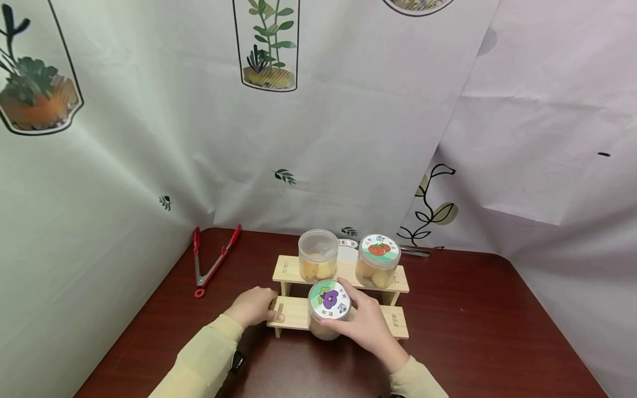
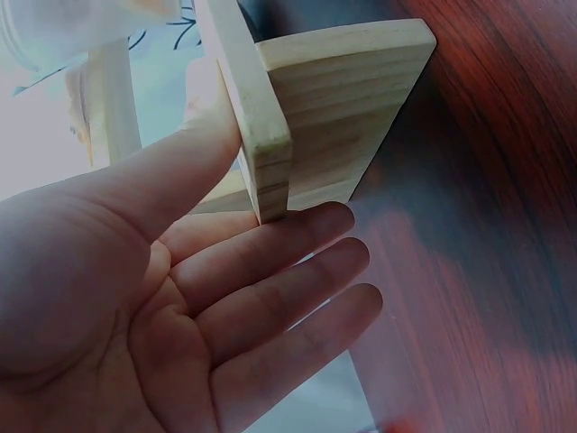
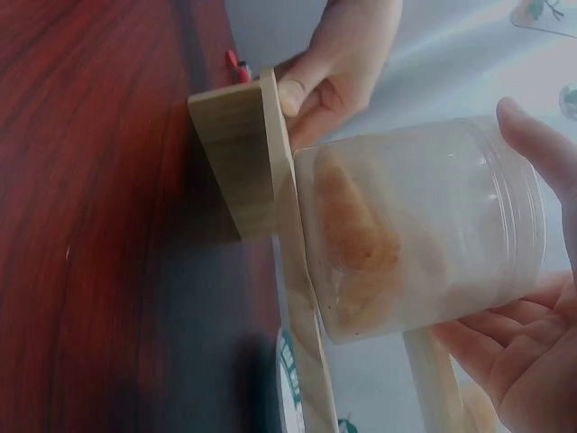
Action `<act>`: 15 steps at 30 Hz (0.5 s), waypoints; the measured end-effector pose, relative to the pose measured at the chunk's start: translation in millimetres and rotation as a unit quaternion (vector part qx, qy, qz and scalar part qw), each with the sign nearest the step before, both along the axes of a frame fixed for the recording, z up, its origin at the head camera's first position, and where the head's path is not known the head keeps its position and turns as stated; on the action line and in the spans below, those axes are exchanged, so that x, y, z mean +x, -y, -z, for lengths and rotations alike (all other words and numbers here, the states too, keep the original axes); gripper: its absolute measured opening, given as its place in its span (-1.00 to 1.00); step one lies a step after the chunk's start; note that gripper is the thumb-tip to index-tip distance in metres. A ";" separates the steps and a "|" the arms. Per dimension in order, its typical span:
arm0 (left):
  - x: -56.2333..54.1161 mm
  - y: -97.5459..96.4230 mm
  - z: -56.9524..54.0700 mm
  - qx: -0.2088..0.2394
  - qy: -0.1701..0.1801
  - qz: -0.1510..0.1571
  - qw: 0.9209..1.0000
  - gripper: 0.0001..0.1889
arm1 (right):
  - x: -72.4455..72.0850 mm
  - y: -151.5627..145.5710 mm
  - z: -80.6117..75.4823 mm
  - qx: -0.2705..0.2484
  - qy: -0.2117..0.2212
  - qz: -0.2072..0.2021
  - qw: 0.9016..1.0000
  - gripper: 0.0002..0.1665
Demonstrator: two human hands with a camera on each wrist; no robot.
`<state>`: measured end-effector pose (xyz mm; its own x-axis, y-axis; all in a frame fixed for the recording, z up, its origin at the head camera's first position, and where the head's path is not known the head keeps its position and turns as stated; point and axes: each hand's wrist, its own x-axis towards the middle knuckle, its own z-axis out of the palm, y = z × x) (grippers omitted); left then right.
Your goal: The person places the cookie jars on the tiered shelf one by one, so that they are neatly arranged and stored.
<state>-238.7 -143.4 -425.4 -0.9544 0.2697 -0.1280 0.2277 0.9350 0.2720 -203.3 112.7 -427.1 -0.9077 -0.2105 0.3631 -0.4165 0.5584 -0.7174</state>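
My right hand [image 1: 367,326] grips a clear plastic jar [image 1: 320,330] near its lid [image 1: 329,299], which shows a purple flower on green and white. Brown, bread-like pieces [image 3: 356,239] show through its wall in the right wrist view. The jar's base is right at the front step of a two-step wooden rack [image 1: 293,313]. At the rack's left end, my left hand [image 1: 252,307] holds the board, thumb on top and fingers at its edge. Two more jars stand on the upper step: an unlidded one [image 1: 318,257] and one with a tomato-print lid [image 1: 379,260].
Red-handled tongs [image 1: 215,270] lie spread at the table's back left. A white plate [image 1: 348,251] with lettering is partly hidden behind the rack. Beside it, a metal utensil [image 1: 415,251] lies near the back edge. A patterned cloth [image 1: 348,138] hangs behind the dark red table [image 1: 478,320].
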 end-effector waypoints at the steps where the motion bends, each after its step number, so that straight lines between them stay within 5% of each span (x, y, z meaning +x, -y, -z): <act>1: 0.1 -0.1 0.1 0.001 0.000 0.000 1.000 -0.67 | -0.1 2.5 -0.3 0.002 -0.003 -0.002 1.000 0.05; 15: 0.9 1.1 0.0 0.007 -0.004 -0.002 1.000 -0.67 | -2.0 22.4 -0.2 0.012 -0.010 0.009 1.000 0.14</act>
